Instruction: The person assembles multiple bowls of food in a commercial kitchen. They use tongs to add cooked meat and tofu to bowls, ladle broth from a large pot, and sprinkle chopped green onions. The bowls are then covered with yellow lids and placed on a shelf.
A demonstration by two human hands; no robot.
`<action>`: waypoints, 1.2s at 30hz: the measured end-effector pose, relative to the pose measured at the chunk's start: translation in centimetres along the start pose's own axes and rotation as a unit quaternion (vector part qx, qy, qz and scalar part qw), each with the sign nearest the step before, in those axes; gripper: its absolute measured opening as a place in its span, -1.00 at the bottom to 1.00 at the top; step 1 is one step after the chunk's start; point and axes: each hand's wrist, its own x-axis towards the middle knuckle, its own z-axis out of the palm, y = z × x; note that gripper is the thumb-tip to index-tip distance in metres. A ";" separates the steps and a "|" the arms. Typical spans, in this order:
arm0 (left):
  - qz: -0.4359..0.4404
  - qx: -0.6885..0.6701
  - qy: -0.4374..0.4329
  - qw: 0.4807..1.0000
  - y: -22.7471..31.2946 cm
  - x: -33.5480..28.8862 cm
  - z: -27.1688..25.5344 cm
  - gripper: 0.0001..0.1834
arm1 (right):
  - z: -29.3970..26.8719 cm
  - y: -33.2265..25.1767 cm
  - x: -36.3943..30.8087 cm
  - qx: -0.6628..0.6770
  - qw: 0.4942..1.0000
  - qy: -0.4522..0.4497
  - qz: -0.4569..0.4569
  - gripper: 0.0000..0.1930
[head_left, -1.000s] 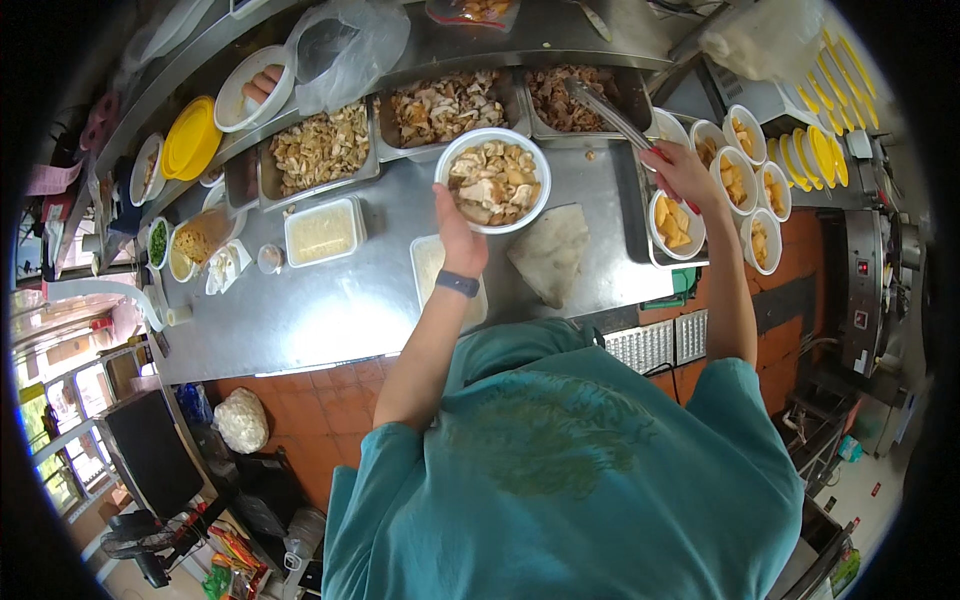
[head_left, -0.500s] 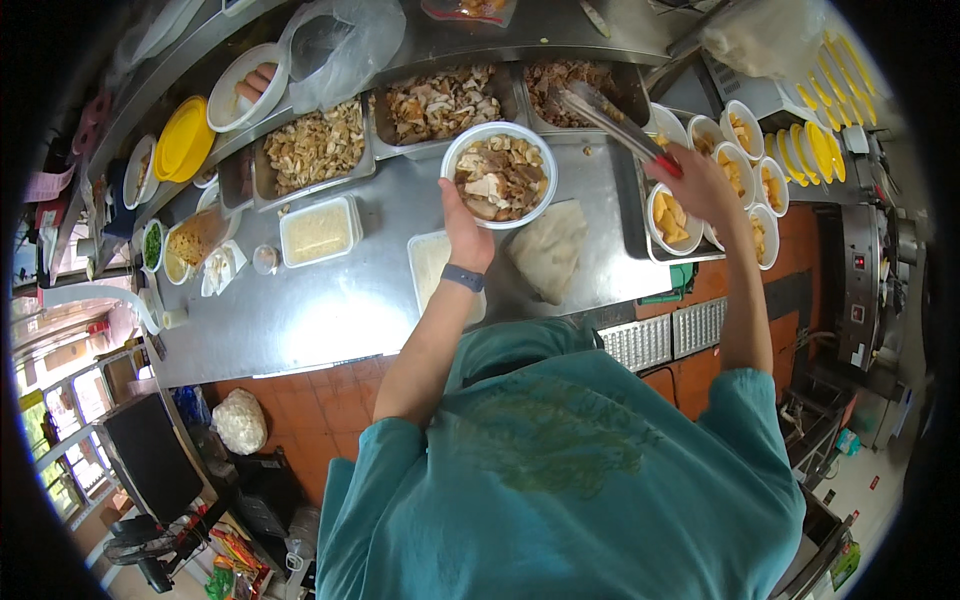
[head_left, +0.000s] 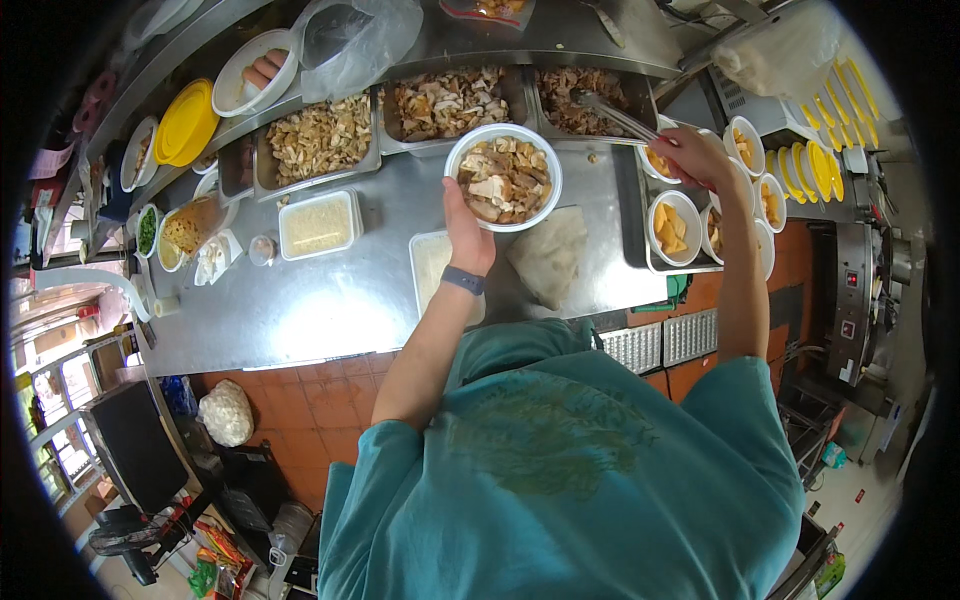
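My left hand (head_left: 466, 235) grips a round white bowl (head_left: 556, 178) from its near left side, thumb over the rim. Chopped browned meat (head_left: 505, 172) fills the bowl, with a pale slice on top. In my right hand (head_left: 700, 158) is a pair of metal tongs (head_left: 625, 120), held over the white bowls at right. The tips of the tongs reach into the dark chopped meat (head_left: 562, 112) in the right-hand metal pan; whether they pinch a piece, I cannot tell. Two further pans of chopped meat (head_left: 455, 105) and paler pieces (head_left: 318, 145) stand to the left.
Right of the counter (head_left: 300, 320), a tray carries several white bowls (head_left: 676, 255) of yellow-orange chunks. A folded cloth (head_left: 552, 255) and a pale rectangular tub (head_left: 430, 262) lie near me. Another tub (head_left: 356, 222) holds pale grains. Yellow lids (head_left: 187, 125) rest at far left.
The red-handled tongs are lower at the handle end, their tips still in the right-hand pan's meat. My left hand and the bowl stay nearly in place; the view has shifted slightly.
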 end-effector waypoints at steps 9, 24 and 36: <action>-0.011 0.018 0.006 1.000 -0.8 0.1 0.5 -0.33 | 2.6 -5.2 -13.5 0.026 0.999 -0.035 -0.006 -0.73; -0.034 0.015 -0.014 0.999 5.1 -5.2 -0.6 -0.30 | 8.3 3.0 2.9 0.121 0.977 0.177 0.000 -0.48; 0.169 -0.131 0.160 0.964 19.2 -29.0 -16.5 -0.20 | 20.8 -6.2 3.4 -0.032 0.840 0.443 -0.310 -0.61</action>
